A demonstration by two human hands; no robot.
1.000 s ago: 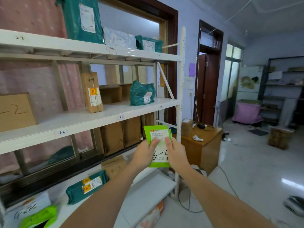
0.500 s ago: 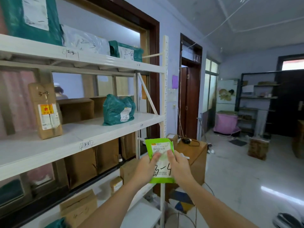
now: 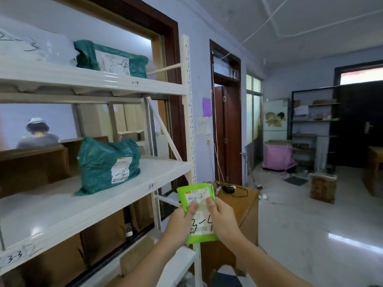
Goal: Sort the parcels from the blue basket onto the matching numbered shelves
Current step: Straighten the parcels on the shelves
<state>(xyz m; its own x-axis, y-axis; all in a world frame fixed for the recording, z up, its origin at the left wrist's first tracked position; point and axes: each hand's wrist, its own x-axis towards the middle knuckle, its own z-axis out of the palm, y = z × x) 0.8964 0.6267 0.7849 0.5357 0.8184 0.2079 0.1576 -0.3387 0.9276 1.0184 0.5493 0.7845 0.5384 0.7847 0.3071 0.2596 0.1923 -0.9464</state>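
I pinch the green 3-4 parcel upright between my left hand and right hand, below and right of the 3-4 shelf, nearer my left

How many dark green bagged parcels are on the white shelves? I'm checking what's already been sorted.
2. One green parcel lies on the upper shelf, marked 2-4. The other green parcel sits on the middle shelf, above the 3-4 tag. More may lie out of view to the left.
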